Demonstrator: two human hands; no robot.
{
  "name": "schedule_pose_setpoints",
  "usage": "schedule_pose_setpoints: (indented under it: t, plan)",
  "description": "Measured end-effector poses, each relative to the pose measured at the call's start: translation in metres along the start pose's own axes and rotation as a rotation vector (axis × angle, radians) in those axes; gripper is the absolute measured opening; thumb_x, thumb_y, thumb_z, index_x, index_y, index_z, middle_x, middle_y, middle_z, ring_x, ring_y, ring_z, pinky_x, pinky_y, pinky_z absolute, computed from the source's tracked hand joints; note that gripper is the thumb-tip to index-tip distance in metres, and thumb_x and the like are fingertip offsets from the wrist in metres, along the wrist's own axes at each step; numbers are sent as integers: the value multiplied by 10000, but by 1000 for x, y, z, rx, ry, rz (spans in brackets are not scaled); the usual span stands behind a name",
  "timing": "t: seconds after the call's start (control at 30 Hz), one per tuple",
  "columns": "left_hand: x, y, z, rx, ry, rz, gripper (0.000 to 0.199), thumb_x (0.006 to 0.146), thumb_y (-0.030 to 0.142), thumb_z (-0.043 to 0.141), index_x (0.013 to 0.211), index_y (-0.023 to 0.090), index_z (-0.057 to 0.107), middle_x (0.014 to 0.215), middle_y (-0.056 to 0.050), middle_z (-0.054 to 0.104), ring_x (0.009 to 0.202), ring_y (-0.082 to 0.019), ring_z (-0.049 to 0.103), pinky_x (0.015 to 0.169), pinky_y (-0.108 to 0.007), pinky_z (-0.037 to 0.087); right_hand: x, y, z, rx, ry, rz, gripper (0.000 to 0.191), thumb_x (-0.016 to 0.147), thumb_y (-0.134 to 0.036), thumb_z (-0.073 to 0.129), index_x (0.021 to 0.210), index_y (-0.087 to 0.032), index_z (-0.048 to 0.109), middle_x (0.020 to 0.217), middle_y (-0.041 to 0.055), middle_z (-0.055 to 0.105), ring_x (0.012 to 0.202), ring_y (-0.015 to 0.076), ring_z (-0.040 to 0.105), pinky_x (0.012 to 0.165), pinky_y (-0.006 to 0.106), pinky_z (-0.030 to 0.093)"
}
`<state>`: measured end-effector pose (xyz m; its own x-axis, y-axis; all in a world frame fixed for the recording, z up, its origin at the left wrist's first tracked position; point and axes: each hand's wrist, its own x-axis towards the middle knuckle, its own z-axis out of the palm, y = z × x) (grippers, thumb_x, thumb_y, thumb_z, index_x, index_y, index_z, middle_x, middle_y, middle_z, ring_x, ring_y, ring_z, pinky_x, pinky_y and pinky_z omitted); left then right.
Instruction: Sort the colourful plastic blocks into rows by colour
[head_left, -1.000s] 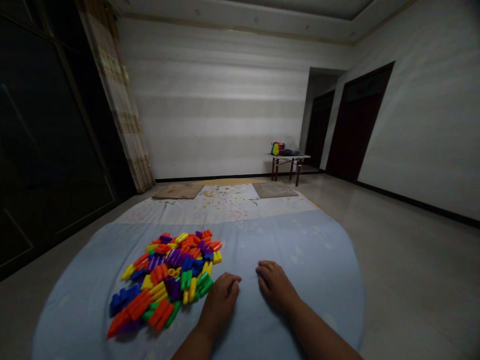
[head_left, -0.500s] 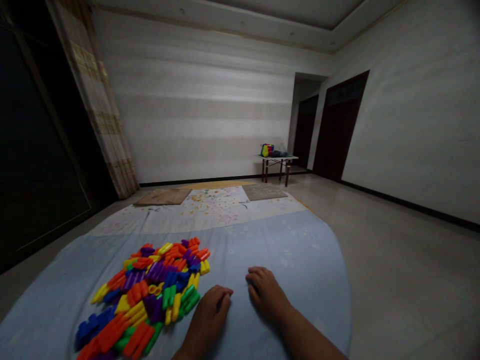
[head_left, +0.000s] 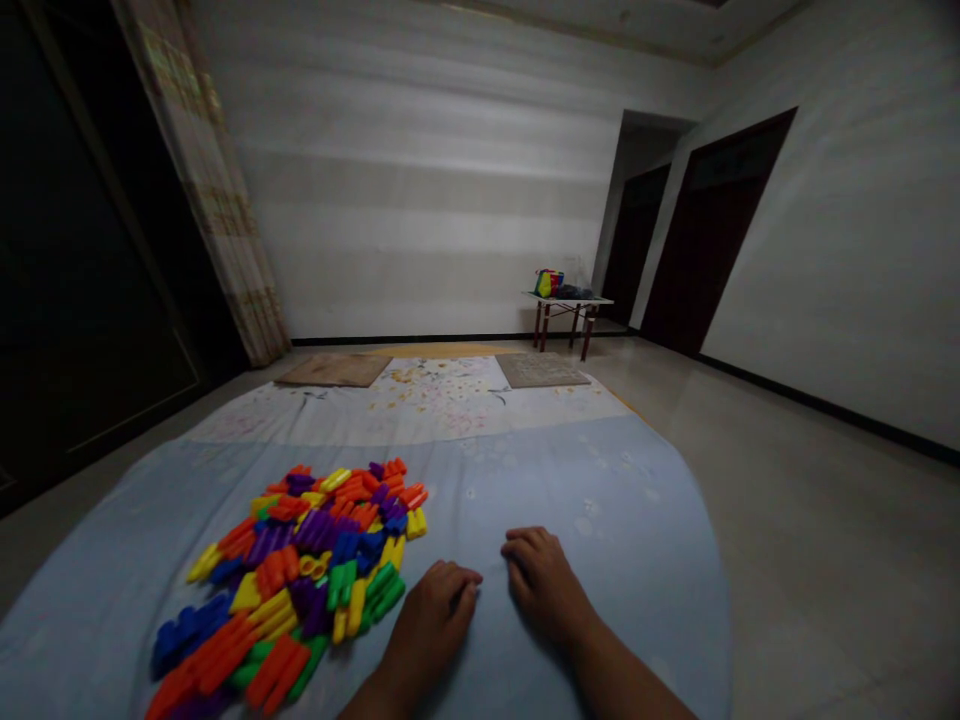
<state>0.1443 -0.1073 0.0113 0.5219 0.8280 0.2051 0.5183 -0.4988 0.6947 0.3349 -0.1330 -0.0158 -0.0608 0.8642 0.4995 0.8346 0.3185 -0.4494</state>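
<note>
My left hand [head_left: 435, 620] rests on the light blue cloth [head_left: 637, 520], just right of a heap of plastic blocks [head_left: 315, 540] in orange, yellow, purple, blue and green. Its fingers are loosely bent, with the thumb a little apart, and nothing shows in it. Farther right, my right hand [head_left: 546, 585] lies on the same cloth, fingers slightly curled, also holding nothing visible. A gap of cloth separates the two hands. The green blocks [head_left: 384, 592] are nearest to my left hand.
Two flat mats, a brown one [head_left: 337, 370] and a grey one [head_left: 541, 370], lie at the cloth's far edge. A small table [head_left: 606, 300] with a colourful bag [head_left: 549, 283] stands by the back wall. A patterned curtain [head_left: 217, 190] hangs at the left.
The view has tilted down slightly and shifted, so the room appears higher and the hands a little farther right. Both hands keep nearly the same pose, and the blocks look unmoved.
</note>
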Motion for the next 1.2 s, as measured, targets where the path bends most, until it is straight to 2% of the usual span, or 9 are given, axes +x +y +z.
schedule_pose_setpoints:
  t: [0.4,0.73,1.2]
  plan:
    - [-3,0,2,22,-1,29,280,856,268,376,875,201,647,862,-63,649,878,-181,564,810,-314,420,-2,7,4,-25,-22,-23,231,795,-116,456,950,-210,600,1015,81,602,995,215,522,859,397,403]
    - [-2,1,2,30,2,40,265,852,270,389,859,210,647,842,-64,650,853,-181,571,799,-307,424,-1,8,5,-41,10,-45,242,777,-92,456,936,-211,593,994,77,609,970,206,534,838,382,420]
    - [1,-6,9,184,-76,50,250,832,254,393,794,209,637,782,-60,653,790,-179,589,723,-300,435,-5,3,3,-30,-9,-13,248,798,-103,452,964,-227,588,1023,78,600,990,213,536,855,386,433]
